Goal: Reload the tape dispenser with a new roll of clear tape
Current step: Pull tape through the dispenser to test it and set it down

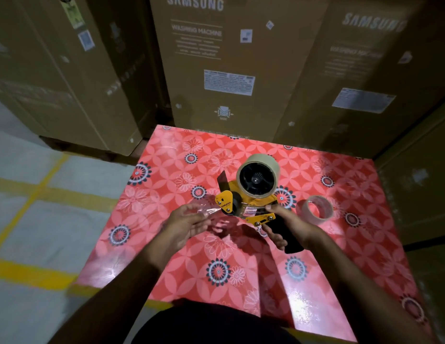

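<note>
our two forearms come up from the bottom edge over the table (340, 281), which is covered in red floral cloth. our right hand (288, 225) is wrapped round the black handle of the dispenser (251, 202), thumb up near the yellow frame, fingers curled under; it is a firm closed grip. our left hand (185, 220) is half open, palm turned inward, with the fingertips pinching the loose end of the tape (206, 211), a crumpled clear strip that runs right toward the front roller.

the new roll (257, 176) already sits on the hub at the far end of the dispenser, on the side away from us. a second roll (317, 209) (nearly a bare core, probably the spent one) stands on edge on the cloth just right of the dispenser.

the relation that matters: the dispenser's long axis runs from the handle in our right hand, away from us and leftward, to the roll, and the free end sticks out from the roller on the left side, so the left hand is the nearer one for pulling the strip through toward the blade.

hard to make out: the strip is almost invisible against the cloth, so we cannot tell whether it passes properly under the roller and guide plate. the cardboard boxes (216, 70) behind are dim and blurred.
</note>
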`<action>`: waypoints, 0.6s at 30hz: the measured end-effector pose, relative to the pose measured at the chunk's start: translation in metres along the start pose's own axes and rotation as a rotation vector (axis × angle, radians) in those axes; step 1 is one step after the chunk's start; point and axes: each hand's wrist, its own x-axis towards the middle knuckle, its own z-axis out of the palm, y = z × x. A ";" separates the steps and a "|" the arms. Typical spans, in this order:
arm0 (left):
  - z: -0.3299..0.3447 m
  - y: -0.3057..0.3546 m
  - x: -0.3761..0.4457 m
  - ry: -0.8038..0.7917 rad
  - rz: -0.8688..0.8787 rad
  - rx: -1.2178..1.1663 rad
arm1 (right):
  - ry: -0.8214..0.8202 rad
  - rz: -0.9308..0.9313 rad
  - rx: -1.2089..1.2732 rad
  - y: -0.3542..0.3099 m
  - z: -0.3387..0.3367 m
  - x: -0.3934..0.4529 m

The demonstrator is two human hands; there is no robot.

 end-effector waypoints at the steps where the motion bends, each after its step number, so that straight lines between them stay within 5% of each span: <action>1: -0.006 0.001 -0.001 0.022 0.002 0.000 | -0.013 -0.004 0.004 -0.001 0.003 0.004; 18: -0.138 0.051 0.019 0.259 0.085 0.154 | -0.092 0.054 -0.141 -0.029 0.081 0.112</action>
